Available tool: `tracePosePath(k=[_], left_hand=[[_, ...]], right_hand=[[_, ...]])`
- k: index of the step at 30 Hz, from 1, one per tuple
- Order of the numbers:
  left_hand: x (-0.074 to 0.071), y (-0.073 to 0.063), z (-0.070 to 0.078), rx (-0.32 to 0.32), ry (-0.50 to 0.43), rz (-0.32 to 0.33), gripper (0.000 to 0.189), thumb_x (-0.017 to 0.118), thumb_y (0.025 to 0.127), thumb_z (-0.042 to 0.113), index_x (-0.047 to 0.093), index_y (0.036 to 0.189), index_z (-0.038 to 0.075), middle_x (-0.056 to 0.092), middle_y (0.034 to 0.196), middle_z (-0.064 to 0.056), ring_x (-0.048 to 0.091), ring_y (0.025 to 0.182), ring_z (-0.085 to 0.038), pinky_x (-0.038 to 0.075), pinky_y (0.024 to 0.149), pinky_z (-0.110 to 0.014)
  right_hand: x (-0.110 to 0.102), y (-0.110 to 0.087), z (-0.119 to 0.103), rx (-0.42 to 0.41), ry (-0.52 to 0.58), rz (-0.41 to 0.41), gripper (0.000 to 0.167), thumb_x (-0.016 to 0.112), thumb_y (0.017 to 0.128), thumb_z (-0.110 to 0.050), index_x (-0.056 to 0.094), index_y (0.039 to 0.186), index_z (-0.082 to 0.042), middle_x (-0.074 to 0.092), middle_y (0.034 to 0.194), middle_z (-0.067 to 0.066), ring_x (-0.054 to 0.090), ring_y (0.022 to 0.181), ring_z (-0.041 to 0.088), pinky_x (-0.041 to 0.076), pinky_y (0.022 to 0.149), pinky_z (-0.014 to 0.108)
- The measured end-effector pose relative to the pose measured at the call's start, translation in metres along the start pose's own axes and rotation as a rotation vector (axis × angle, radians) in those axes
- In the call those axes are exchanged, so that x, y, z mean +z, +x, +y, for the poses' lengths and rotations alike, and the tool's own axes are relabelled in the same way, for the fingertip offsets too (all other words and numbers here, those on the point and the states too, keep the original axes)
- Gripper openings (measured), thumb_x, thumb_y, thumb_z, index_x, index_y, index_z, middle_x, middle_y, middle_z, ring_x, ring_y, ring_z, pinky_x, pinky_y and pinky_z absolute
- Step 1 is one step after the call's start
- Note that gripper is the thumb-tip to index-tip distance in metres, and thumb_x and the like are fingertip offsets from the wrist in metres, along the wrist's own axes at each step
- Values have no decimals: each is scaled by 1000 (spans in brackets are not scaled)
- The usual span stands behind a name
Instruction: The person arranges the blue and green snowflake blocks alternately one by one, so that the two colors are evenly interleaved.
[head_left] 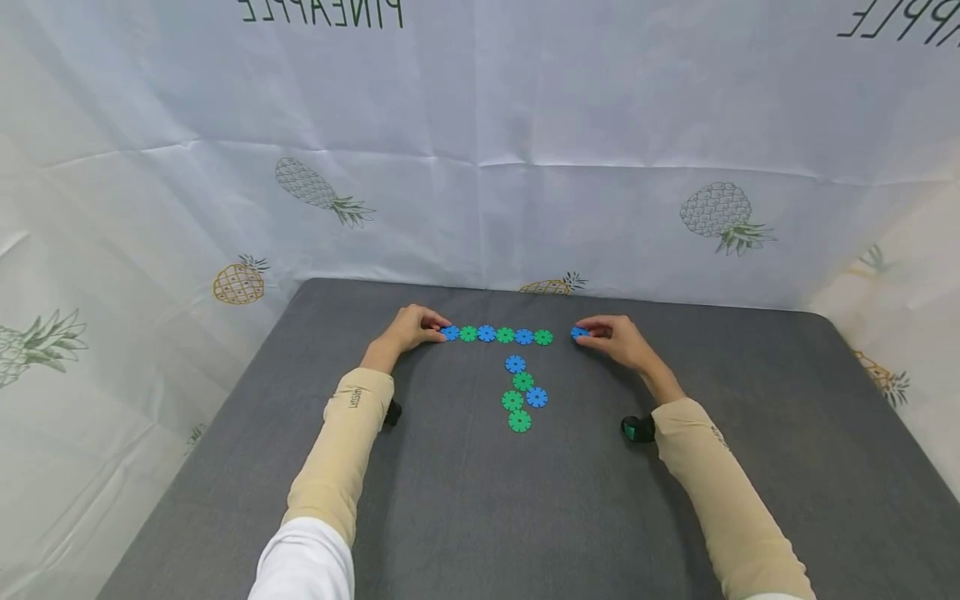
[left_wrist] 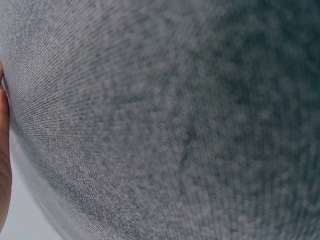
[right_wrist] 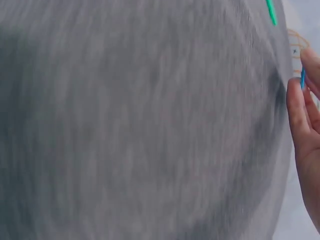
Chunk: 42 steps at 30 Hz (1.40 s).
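A row of notched plastic discs, blue and green by turns, lies across the far part of the table in the head view. At its left end my left hand has thumb and index finger at the edges of a blue disc, pinching it. Off the row's right end, beyond a green disc, my right hand pinches another blue disc between thumb and fingers. That disc shows edge-on as a thin blue strip in the right wrist view. Only a sliver of the left hand shows in the left wrist view.
Nearer than the row, several loose discs lie in a staggered cluster, among them a blue disc and a green disc. A dark grey cloth covers the table. Behind it hangs a pale curtain printed with pineapples.
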<state>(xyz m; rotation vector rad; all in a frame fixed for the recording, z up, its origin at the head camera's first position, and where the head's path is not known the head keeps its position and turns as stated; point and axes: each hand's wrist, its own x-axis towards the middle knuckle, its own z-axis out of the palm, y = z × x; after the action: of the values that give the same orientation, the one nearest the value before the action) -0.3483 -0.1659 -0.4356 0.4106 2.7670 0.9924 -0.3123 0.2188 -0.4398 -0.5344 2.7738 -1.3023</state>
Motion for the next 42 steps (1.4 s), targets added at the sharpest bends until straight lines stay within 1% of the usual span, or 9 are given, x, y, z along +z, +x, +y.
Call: tracePosePath(k=[8,15,20,25,29,31,33,38,42], left_hand=[[0,-1,1,-13,-4,1,29,73,86,12,71,114,4,67,89,-7,55,79,-18,44,73,-30],[0,0,2,-2,-8,11,28,73,86,11,72,113,4,68,88,-7,55,78,-17,44,72,-30],[1,0,3,-5,-12,10,29,73,86,11,72,113,4,68,89,-7,55,79,-17,44,73,-30],[1,0,2,-16,-13,9,29,73,86,11,71,114,4,69,95,-9,58,84,-20,47,76,-33],[1,1,2,-24,-10,5,29,73,86,12,71,115,4,69,98,-10,60,87,-21,48,78,-34],[1,1,3,-23,-9,5,29,73,86,11,71,114,4,69,98,-10,60,86,-20,47,77,-34],[0,0,3,-20,-5,6,29,73,86,11,72,114,4,69,96,-9,59,84,-20,47,76,-32],[-1,-1,4,-8,1,8,28,73,86,10,72,113,4,69,92,-9,56,81,-19,45,74,-32],[0,-2,4,-12,-1,8,29,73,85,11,72,113,4,69,93,-9,57,82,-19,45,75,-32]], right_hand=[[17,5,-6,42,66,95,30,69,89,-10,67,115,5,67,102,20,61,87,23,47,70,22],[28,4,-4,49,4,174,29,72,87,-9,69,112,5,68,99,20,63,88,29,51,75,36],[31,2,-5,52,-18,179,29,73,84,-7,69,110,6,66,104,23,64,92,32,52,80,42],[28,3,-8,40,-58,127,31,73,85,-8,68,111,7,63,107,25,63,94,34,51,82,46],[19,6,-8,82,-36,14,36,71,88,-11,65,119,5,62,112,24,60,96,32,49,84,45],[14,7,-8,86,-21,-41,37,69,89,-9,63,123,5,63,111,23,59,93,29,48,82,43],[10,9,-9,77,-17,-73,37,68,89,-6,62,124,5,64,105,21,56,86,25,46,77,38],[9,12,-8,37,-32,-97,32,67,88,-1,65,119,7,63,89,16,51,74,19,43,68,31],[10,13,-7,62,-35,-93,28,68,88,-2,67,115,6,64,84,13,51,71,17,43,67,30]])
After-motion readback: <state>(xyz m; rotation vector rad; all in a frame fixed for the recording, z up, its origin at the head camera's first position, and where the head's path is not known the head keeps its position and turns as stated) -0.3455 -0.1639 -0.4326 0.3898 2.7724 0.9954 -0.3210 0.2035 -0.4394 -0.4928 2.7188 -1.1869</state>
